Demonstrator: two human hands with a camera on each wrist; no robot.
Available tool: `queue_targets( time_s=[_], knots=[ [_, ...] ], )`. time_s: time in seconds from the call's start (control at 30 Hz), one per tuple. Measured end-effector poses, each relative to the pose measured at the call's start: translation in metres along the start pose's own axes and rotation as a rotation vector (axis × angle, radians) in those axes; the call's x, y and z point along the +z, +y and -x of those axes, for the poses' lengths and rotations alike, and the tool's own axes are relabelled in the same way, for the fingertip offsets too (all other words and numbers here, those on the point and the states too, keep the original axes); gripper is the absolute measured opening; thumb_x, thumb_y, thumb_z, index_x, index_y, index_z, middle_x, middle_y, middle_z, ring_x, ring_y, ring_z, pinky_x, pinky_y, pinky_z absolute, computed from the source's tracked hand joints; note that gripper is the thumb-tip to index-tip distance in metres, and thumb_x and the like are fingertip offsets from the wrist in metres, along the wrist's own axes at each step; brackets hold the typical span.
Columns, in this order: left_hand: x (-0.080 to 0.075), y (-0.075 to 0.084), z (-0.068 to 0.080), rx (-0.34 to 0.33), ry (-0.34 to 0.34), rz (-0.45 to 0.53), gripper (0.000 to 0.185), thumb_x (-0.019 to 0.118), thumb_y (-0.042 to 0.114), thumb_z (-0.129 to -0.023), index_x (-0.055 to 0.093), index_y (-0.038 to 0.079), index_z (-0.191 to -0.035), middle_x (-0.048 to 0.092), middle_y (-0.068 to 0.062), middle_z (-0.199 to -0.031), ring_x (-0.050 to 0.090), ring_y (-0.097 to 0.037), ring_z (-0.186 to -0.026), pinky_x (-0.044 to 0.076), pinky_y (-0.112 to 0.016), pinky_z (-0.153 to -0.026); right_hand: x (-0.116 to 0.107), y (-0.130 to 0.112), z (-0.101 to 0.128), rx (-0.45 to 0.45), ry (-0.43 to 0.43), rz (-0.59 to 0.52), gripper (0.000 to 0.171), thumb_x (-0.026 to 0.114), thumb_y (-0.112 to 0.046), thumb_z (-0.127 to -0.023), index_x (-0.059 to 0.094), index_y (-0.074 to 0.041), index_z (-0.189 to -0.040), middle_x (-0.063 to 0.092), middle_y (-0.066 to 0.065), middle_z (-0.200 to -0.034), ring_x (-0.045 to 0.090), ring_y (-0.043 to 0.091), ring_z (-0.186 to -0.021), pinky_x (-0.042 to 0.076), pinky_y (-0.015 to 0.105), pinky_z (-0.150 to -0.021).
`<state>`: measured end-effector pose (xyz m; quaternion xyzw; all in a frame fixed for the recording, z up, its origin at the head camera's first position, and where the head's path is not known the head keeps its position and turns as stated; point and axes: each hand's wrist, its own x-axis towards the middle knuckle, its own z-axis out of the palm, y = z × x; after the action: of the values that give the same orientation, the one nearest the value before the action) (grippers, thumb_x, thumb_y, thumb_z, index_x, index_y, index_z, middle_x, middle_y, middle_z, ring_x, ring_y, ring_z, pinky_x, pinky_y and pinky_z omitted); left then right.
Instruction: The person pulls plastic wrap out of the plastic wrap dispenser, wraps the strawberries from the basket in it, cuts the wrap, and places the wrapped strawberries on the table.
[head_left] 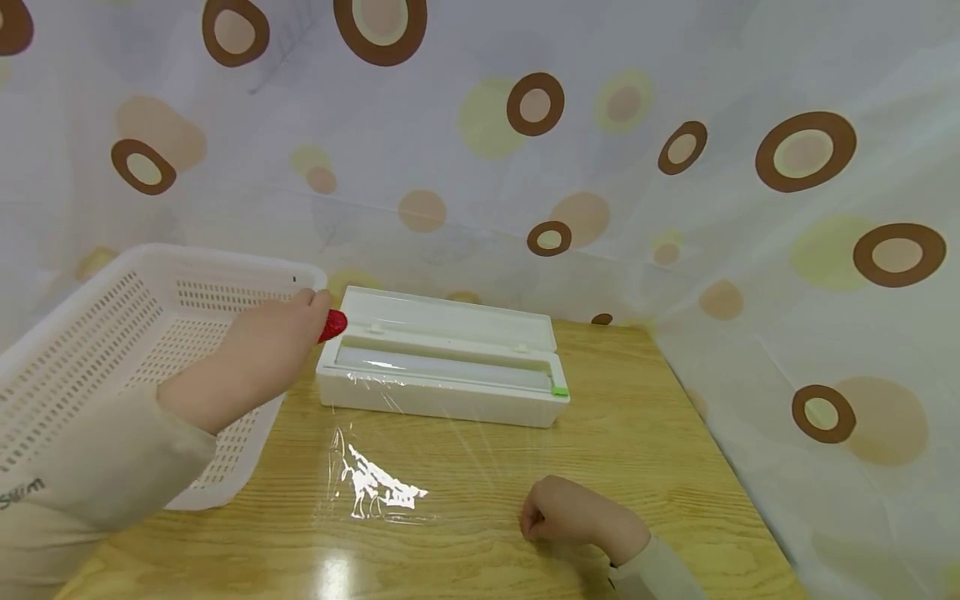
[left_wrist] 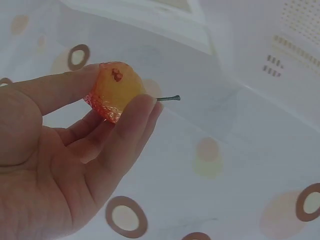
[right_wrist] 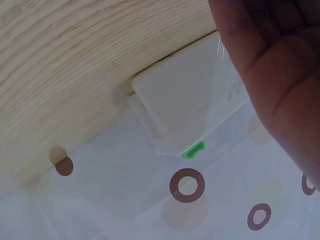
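My left hand (head_left: 258, 346) pinches a small red-and-yellow fruit (left_wrist: 121, 86) with a thin dark stem, thumb and fingers on its sides; in the head view only its red end shows. This hand is over the right side of a white basket (head_left: 296, 271). A long white cling film dispenser (head_left: 442, 402) has its lid raised, a roll inside and a green tab at the right. Clear cling film (head_left: 382, 487) stretches from it toward me over the table. My right hand (head_left: 573, 515) has curled fingers gripping the film's near right corner; the fingertips are hidden.
The perforated basket stands at the left of the wood-grain table (head_left: 630, 433), beside the dispenser. A white curtain (head_left: 465, 192) with brown rings and pale dots hangs behind the table and along its right edge.
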<state>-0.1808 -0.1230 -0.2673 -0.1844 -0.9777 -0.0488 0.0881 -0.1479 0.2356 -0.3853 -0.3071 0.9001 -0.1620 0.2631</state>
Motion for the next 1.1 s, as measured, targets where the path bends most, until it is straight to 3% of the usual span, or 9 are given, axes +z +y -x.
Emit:
queue_targets(
  time_s=[0.3,0.53,0.67,0.8,0.97,1.1],
  knots=[
    [0.012,0.057,0.010,0.135,0.094,-0.012,0.043,0.073,-0.011,-0.067,0.047,0.001,-0.099,0.053,-0.008,-0.083,0.051,-0.027,-0.059,0.045,-0.029,-0.041,0.000,-0.002,-0.001,0.006,0.001,0.006,0.015,0.065,-0.001,-0.082,0.068,-0.009,-0.069,0.058,-0.010,-0.066,0.039,-0.004,-0.057,0.041,0.015,-0.057],
    [0.021,0.081,0.009,0.164,0.028,-0.011,0.046,0.074,-0.006,-0.070,0.049,-0.001,-0.108,0.059,-0.011,-0.098,0.057,-0.029,-0.067,0.050,-0.031,-0.047,-0.001,-0.003,-0.001,0.003,0.004,0.024,0.017,0.064,0.000,-0.082,0.067,-0.009,-0.068,0.056,-0.012,-0.065,0.038,-0.003,-0.057,0.040,0.015,-0.057],
    [0.034,0.094,0.005,0.177,-0.001,-0.001,0.040,0.072,-0.007,-0.073,0.050,0.000,-0.105,0.058,-0.009,-0.093,0.055,-0.028,-0.064,0.050,-0.031,-0.047,0.000,-0.003,0.000,0.006,0.000,0.014,0.016,0.064,0.000,-0.082,0.067,-0.009,-0.069,0.057,-0.011,-0.066,0.039,-0.003,-0.057,0.041,0.015,-0.058],
    [0.050,0.107,0.002,0.210,-0.030,-0.065,0.039,0.074,-0.002,-0.073,0.052,0.004,-0.105,0.058,-0.006,-0.090,0.058,-0.025,-0.067,0.052,-0.029,-0.052,0.000,-0.002,0.000,0.014,0.001,0.006,0.016,0.064,0.000,-0.082,0.068,-0.009,-0.069,0.058,-0.011,-0.067,0.040,-0.003,-0.058,0.041,0.015,-0.059],
    [0.075,0.115,-0.001,0.283,0.006,-0.166,0.035,0.075,0.004,-0.073,0.055,0.009,-0.102,0.062,-0.001,-0.087,0.062,-0.019,-0.076,0.052,-0.027,-0.066,0.001,-0.002,-0.001,0.032,-0.003,-0.011,0.017,0.064,0.001,-0.081,0.067,-0.009,-0.067,0.054,-0.012,-0.064,0.039,-0.003,-0.056,0.040,0.015,-0.057],
    [0.096,0.118,-0.003,0.301,0.003,-0.162,0.032,0.072,0.004,-0.075,0.056,0.012,-0.103,0.062,0.001,-0.085,0.058,-0.018,-0.073,0.049,-0.027,-0.063,0.001,-0.003,-0.001,0.038,-0.007,-0.005,0.018,0.064,0.000,-0.081,0.065,-0.009,-0.066,0.050,-0.013,-0.061,0.038,-0.002,-0.055,0.039,0.015,-0.056]
  ],
)
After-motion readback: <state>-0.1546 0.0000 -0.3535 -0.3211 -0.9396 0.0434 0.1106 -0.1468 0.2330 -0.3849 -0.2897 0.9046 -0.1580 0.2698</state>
